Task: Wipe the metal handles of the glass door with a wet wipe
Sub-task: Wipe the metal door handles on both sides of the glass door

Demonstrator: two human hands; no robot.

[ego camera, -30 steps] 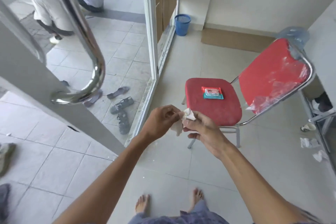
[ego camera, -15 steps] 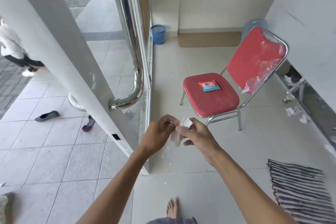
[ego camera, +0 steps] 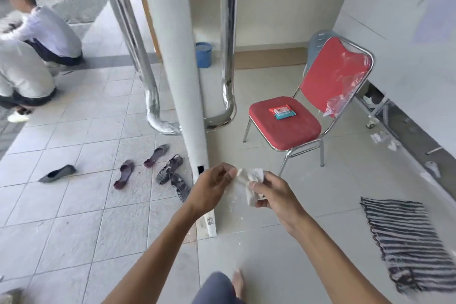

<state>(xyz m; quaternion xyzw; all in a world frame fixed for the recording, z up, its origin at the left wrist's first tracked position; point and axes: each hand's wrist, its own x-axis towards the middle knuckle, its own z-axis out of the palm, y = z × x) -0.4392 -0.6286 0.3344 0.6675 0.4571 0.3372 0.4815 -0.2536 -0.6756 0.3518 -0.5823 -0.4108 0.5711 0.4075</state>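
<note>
**A:** White and crumpled, the wet wipe (ego camera: 249, 181) sits stretched between both hands, in front of the door's edge (ego camera: 183, 81).

**B:** Who's got what?

**A:** The left hand (ego camera: 212, 186) pinches the wipe's upper left corner between thumb and fingertips. The right hand (ego camera: 274, 195) has its fingers curled round the other side, with the tissue bunched against them and a flap hanging below.

**B:** And the handles?

**A:** Two chrome ones, well above the hands. The left handle (ego camera: 148, 86) curves in on the outdoor side, the right handle (ego camera: 228, 76) on the indoor side. Neither hand touches them.

**B:** Anything nearby?

**A:** A red chair (ego camera: 296, 131) to the right, with a wipe packet (ego camera: 282, 111) lying on its seat.
</note>
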